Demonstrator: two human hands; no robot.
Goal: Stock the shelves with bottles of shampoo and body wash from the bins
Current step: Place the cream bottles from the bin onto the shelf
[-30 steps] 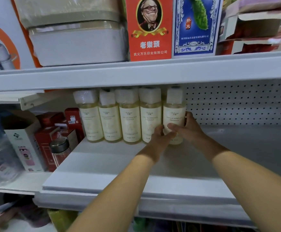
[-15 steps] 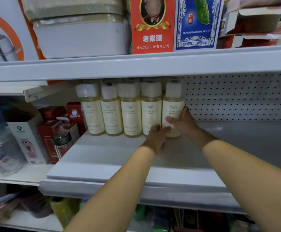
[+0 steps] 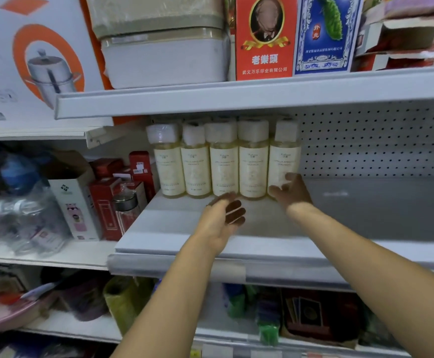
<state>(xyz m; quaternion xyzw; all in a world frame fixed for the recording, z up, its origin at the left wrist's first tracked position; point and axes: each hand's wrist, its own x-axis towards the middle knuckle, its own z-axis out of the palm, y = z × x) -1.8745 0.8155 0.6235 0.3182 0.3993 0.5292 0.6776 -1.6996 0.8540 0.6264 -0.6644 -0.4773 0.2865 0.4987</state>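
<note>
Both hands have let go of the fifth bottle point(image 3: 284, 164), which they were clasping half a second ago. Left hand point(image 3: 223, 215) has drawn back toward the front of the shelf point(image 3: 365, 210). It now hangs over the board in front of the third and fourth bottles, fingers loosely bent, palm turned inward, holding nothing. Right hand point(image 3: 290, 192) has moved less: it sits low at the foot of the fifth bottle, fingers spread and relaxed, no longer wrapped round it. Blur hides whether its fingertips brush the label or are just clear of it.

The bottles point(image 3: 223, 169) stand upright in one row of five at the back of the shelf, side by side and touching or nearly so, labels facing out. The fifth is the right-hand end of the row, just in front of the pegboard point(image 3: 378, 140). It stands on its own, in line with its neighbours.

By my reading that placement is finished, and the release is the sign of it. The row takes up only the left part of the back of the shelf, so the stocking looks far from done. The likely next move is a reach away for another bottle. No bin shows in this view, so where that reach must go cannot be told. One caution: the right hand is so close to the fifth bottle that a careless pull-back could nudge it out of line
</note>
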